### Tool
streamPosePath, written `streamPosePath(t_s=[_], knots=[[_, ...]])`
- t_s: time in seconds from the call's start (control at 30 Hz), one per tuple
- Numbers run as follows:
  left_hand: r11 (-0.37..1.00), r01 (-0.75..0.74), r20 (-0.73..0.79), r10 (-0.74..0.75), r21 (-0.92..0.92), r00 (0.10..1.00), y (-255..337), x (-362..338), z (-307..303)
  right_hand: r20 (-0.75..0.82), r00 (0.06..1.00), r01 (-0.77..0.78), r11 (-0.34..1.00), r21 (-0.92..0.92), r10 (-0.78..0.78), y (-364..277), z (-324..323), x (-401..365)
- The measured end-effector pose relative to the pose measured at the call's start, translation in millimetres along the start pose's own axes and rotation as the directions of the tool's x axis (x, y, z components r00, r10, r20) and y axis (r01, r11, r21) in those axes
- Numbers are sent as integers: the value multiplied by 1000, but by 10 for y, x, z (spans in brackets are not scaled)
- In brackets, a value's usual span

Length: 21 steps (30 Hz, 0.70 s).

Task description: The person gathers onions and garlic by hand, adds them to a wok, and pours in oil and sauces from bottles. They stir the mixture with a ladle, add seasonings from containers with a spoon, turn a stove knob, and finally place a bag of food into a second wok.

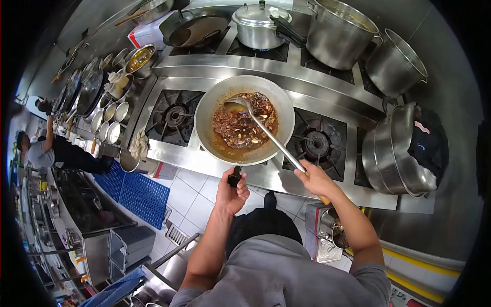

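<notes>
A wide grey wok (203,120) sits over the front range, holding dark brown chopped food in sauce (232,128). Its black handle (235,177) points toward me, and my left hand (231,195) is closed around it. My right hand (315,179) grips a long metal ladle (268,134) near its wooden end. The ladle's bowl lies in the food, toward the back of the wok, with some brown liquid in it.
Gas burners (175,117) (315,144) flank the wok. Behind stand a black pan (197,30), a pressure cooker (258,30) and stockpots (337,36). Large stacked pots (391,151) are at right. Small bowls (113,132) and squeeze bottles (117,79) stand left. A co-worker (46,153) is farther left.
</notes>
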<state>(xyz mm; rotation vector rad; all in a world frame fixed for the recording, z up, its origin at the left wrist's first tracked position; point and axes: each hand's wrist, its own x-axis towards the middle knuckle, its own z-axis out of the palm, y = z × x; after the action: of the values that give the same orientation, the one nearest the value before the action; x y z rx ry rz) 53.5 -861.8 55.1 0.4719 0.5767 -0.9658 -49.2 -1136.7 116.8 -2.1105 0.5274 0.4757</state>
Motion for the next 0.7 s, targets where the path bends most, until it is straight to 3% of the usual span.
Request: streamPosePath(t_s=[0.07,0.2,0.3,0.33,0.47,0.5,0.57,0.63,0.7], knots=[[999,24,19,-23,-40,1000,50,-5,-3,132,986,-111,991,76,100,-176,-96,-146],[994,62,51,-58,-90,997,263,-56,-77,200,970,-163,981,109,139,1,-289,-453],[995,32,55,-27,-99,998,430,-112,-162,-36,988,-153,988,-26,152,-162,-287,-558],[997,26,48,-23,-69,999,441,-110,-164,-141,990,-21,991,-130,3,-122,-231,-481],[997,22,17,-23,76,1000,357,-149,-124,-378,891,99,921,-376,-251,361,160,16],[992,22,8,-24,123,1000,340,-169,-103,-333,940,10,984,-180,-70,198,214,-92],[987,75,3,-76,140,997,319,-153,-170,-129,959,-227,956,187,253,-127,362,-366],[984,68,41,-75,167,996,301,-207,-157,17,944,-305,856,418,329,-166,616,-590],[983,82,40,-90,165,995,326,-216,-147,177,916,-379,633,674,360,-443,831,-816]])
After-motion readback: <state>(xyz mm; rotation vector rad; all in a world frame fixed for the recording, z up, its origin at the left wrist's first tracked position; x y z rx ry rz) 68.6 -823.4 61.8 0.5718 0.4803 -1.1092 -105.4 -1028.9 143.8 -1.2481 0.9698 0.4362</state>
